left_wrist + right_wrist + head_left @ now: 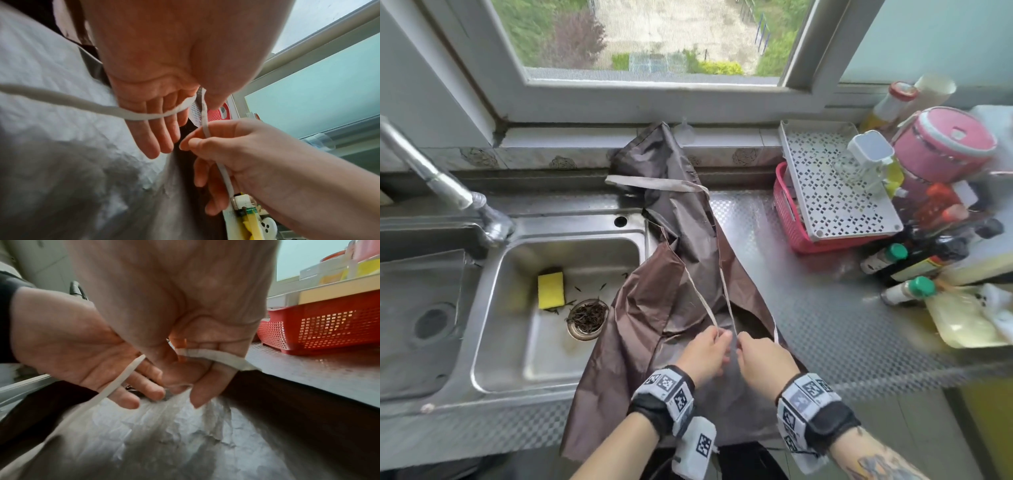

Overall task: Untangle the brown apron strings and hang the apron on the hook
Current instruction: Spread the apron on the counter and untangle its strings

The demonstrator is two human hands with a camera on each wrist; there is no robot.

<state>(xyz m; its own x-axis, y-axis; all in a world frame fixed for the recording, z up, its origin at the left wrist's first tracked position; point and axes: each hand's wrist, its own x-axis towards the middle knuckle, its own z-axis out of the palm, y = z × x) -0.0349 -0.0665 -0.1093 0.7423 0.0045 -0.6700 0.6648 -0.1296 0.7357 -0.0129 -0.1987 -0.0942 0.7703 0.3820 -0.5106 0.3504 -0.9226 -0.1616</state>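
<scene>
At the far left sits the steel sink [493, 308], with a yellow sponge [550, 290] in its basin and a strainer [586, 318] full of dark scraps at the drain. Just right of it the brown apron [674, 274] lies draped over the sink's edge and the table [808, 291], its top bunched up against the sill and its skirt hanging off the near edge toward us.

Our left hand [703, 354] comes next. Its grip is a pinch: thumb and forefinger hold one pale string [702, 301], while the other fingers reach out loosely with the strap running across them. Right beside it, almost touching, our right hand [765, 359] pinches the second string [727, 294] between thumb and fingertip, the tail passing down through the palm. Both strings run up and away from our hands over the cloth; a wider pale band [654, 183] lies across the apron near its top.

We judge the untangling well along: between the hands and the apron body the two strings look separate, with no knot that we can see, though what lies inside our fingers is hidden. The hanging is all still ahead. The clear hook [684, 132] sits on the wall under the window, just right of the apron's top corner, and nothing hangs from it yet.

Farther right, a red basket [791, 226] with a white perforated tray [828, 192] and a cluster of bottles [914, 257] crowd the table's end.
</scene>
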